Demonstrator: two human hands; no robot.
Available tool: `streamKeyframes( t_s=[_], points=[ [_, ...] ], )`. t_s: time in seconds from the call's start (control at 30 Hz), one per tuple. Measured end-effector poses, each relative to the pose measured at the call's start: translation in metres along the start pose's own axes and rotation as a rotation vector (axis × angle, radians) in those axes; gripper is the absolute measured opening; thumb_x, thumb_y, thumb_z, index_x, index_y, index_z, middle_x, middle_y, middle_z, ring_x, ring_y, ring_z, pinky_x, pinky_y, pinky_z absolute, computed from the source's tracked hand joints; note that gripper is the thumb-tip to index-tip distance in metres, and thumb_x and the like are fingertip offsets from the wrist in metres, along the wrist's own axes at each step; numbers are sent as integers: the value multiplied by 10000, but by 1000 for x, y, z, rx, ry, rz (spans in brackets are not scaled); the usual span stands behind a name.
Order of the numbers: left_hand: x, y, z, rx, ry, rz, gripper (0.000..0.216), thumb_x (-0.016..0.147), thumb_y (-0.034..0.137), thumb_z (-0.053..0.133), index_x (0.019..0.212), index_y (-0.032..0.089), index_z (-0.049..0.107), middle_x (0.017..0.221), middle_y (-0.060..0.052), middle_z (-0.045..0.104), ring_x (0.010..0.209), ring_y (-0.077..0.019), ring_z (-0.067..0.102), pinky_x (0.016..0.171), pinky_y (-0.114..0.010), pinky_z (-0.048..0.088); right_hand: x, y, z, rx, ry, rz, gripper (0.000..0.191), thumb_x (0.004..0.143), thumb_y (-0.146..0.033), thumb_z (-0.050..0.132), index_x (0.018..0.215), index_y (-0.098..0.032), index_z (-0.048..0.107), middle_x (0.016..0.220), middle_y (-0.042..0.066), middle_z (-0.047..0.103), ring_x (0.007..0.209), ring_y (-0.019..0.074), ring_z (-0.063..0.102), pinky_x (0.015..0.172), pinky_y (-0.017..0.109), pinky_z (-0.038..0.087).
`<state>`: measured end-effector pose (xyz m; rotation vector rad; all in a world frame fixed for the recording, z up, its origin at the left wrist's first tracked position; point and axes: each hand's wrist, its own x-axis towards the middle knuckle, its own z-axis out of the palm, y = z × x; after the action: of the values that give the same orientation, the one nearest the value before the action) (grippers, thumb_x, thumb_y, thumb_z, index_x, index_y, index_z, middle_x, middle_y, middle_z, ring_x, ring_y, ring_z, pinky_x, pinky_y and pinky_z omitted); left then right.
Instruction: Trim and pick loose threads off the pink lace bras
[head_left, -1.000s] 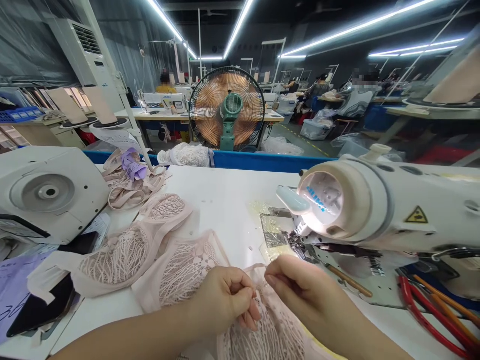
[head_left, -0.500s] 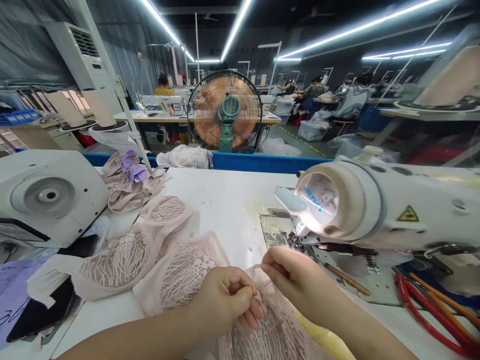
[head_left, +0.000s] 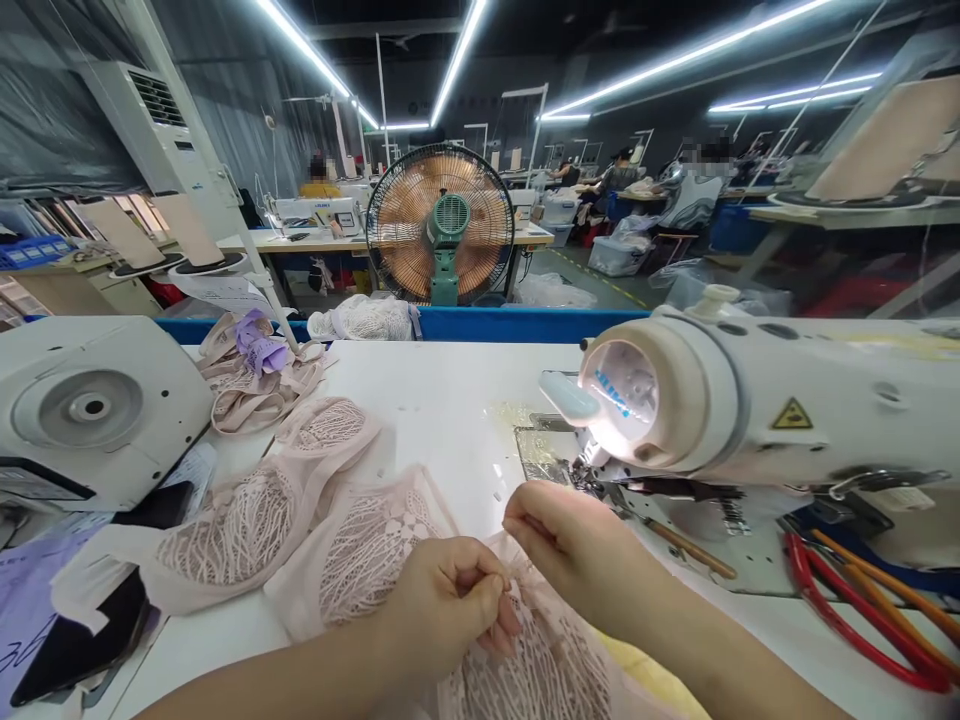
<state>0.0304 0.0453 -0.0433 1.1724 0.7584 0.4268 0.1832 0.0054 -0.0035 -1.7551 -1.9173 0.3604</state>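
Note:
Pale pink lace bras lie across the front of the white table, one lace bra (head_left: 375, 560) reaching under my hands. My left hand (head_left: 457, 590) is closed in a pinch on the lace bra's edge, thumb against the index finger. Just right of it and slightly higher, my right hand (head_left: 562, 535) is closed too, fingertips pinched together close to the same edge. Whatever lies between those right fingertips is too small to make out. A lace cup (head_left: 540, 660) hangs below both hands, over something yellow (head_left: 652, 680).
A sewing machine (head_left: 675, 400) with its lamp lit stands at right, red-handled scissors (head_left: 847, 620) beside it. Another machine head (head_left: 97, 400) and a black phone (head_left: 82, 640) are at left. Behind the table are a large fan (head_left: 450, 220) and people at other workstations.
My right hand has shifted slightly left, closer to my left hand. The left hand keeps its pinch. The whole view has turned a little.

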Motion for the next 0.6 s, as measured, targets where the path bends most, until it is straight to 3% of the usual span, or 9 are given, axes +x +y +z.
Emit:
streamKeyframes(
  t_s=[0.17,0.27,0.4,0.6],
  points=[
    [2,4,-3,-25,81,18,160,683,276,588,663,130,526,520,-16,624,411,-87,564,381,-152,386,-16,5,10,24,7,32,188,827,-166,396,645,-207,402,539,-37,457,490,118,440,445,204,323],
    [5,7,-6,-11,113,37,171,690,289,583,650,133,526,527,-9,606,418,-89,551,346,-144,342,-28,-5,25,9,15,-107,199,843,-144,347,668,-200,422,582,-14,504,499,115,470,461,208,336],
    [6,6,-7,3,150,53,192,679,309,604,624,134,546,489,25,539,364,-69,474,317,-159,323,-30,-13,49,-145,156,-320,219,794,-77,313,696,-190,473,594,23,541,477,145,483,433,244,291],
    [8,5,-7,-87,145,15,224,675,351,611,647,138,550,541,24,546,362,-66,459,317,-176,319,-23,-11,60,-251,327,-390,219,723,-46,334,606,-196,443,516,3,497,416,134,427,413,250,238]
  ],
)
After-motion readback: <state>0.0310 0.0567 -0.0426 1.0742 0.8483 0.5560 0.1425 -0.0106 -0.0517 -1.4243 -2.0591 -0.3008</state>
